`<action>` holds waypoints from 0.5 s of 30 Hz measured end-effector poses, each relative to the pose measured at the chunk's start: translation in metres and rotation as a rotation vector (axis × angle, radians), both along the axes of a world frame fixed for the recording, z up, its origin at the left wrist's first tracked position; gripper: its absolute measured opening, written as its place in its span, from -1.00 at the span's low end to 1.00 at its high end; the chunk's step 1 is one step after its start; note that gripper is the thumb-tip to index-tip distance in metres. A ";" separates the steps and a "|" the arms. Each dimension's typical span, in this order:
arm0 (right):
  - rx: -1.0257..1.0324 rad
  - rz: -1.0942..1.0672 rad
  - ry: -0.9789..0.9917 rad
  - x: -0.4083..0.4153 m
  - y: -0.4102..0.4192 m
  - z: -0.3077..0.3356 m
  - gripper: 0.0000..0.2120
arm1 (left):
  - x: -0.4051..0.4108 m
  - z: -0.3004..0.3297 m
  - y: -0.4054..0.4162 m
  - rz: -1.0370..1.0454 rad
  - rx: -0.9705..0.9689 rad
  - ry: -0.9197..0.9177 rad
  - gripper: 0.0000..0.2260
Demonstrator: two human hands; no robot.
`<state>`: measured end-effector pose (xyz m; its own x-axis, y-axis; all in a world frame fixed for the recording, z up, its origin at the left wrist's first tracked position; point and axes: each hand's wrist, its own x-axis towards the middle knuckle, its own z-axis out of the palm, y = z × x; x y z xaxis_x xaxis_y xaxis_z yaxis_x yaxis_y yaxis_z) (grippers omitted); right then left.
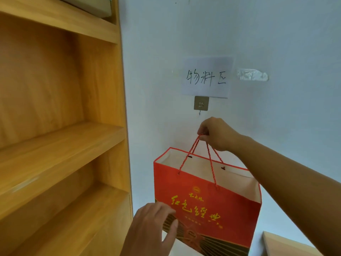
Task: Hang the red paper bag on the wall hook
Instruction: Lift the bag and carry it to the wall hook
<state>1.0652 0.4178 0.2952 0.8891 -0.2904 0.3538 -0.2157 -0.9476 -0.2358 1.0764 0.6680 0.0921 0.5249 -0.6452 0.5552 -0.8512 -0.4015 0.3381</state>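
A red paper bag (208, 196) with gold writing and red rope handles hangs in the air in front of the white wall. My right hand (216, 133) pinches the tops of both handles just below and right of the wall hook (201, 104), a small metal plate with a hook under it. The handles are not on the hook. My left hand (153, 226) is at the bag's lower left corner, fingers spread and touching its front face. The bag's mouth is open and shows a white inside.
A paper sign (206, 78) with handwritten characters is stuck just above the hook. A strip of clear tape (252, 74) sits to its right. A wooden shelf unit (60, 126) fills the left side. A cardboard corner (280, 244) shows at the lower right.
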 end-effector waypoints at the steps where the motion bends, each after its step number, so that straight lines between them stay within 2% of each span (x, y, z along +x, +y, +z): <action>1: 0.006 0.008 0.000 0.006 -0.005 0.005 -0.87 | 0.006 0.001 -0.006 -0.012 -0.007 0.003 -0.73; 8: -0.038 0.028 0.037 0.055 -0.040 0.026 -0.96 | 0.058 0.001 -0.049 -0.161 -0.084 -0.005 -0.60; 15: -0.118 -0.013 0.055 0.109 -0.077 0.035 -0.96 | 0.113 0.040 -0.095 -0.320 -0.174 -0.111 -0.65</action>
